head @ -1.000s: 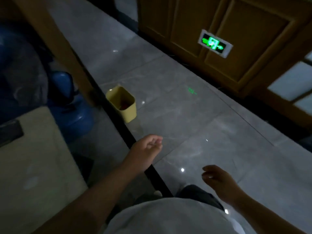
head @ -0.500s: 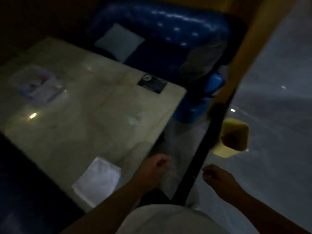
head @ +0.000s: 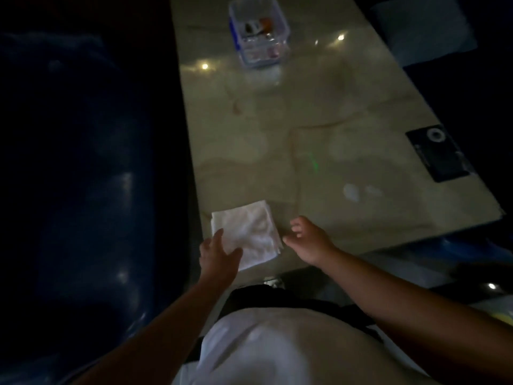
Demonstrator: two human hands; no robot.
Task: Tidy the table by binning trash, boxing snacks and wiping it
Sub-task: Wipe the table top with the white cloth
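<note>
1. A dim lounge or booth-style seating spot, going by the furniture; which kind of venue, the view doesn't settle.
2. Long glossy stone-look table [head: 327,151], pale, throwing back ceiling spotlights.
3. Padded dark blue sofa [head: 91,190] runs along the left side, shiny like leatherette.
4. Pale cushion [head: 424,29] sits on dark seating at the far right.
5. A black card or sign [head: 438,152] lies flat on the tabletop's right edge, print too small to read.

White folded cloth [head: 248,234] flat at table [head: 347,151] near edge; clear snack box [head: 258,33] far end.
</note>
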